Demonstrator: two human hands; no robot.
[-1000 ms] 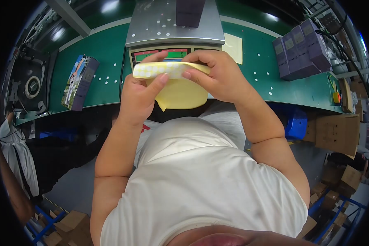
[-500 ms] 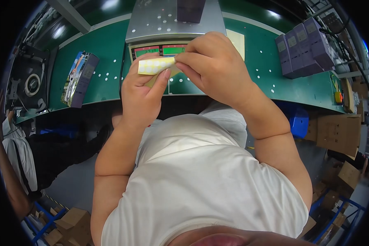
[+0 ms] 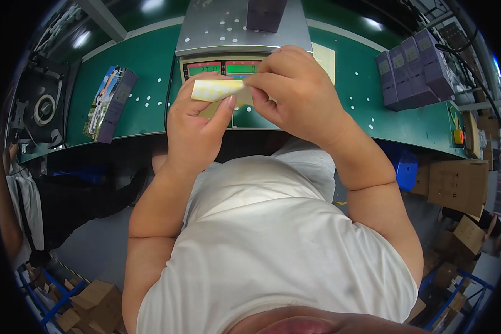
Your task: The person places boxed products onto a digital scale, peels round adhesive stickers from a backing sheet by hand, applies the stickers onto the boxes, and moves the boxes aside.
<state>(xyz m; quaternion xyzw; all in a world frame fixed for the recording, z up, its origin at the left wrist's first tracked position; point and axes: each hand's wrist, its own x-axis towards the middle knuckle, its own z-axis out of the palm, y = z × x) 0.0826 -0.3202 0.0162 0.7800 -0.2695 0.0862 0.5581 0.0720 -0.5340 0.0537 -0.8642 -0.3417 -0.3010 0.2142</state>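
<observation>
The left hand (image 3: 193, 131) grasped a yellow sheet (image 3: 212, 90) of white round dots between thumb and fingers, the sheet lying across its fingertips; the right hand (image 3: 298, 92) pinched the sheet's end nearest it, thumb and fingers drawn together, though whether a single dot sat between them was too small to tell; just beyond both hands stood a scale (image 3: 203, 39) with green-lit displays (image 3: 205, 69), a dark purple box (image 3: 265, 15) upon its plate; beside the right hand, on its outer side, lay a pale sheet (image 3: 326, 61), and farther out stood a row of purple boxes (image 3: 414, 69); well to the left of the left hand, a picture-printed box (image 3: 110, 104) rested tilted on the green table (image 3: 84, 89), loose white dots (image 3: 147, 98) scattered between.
</observation>
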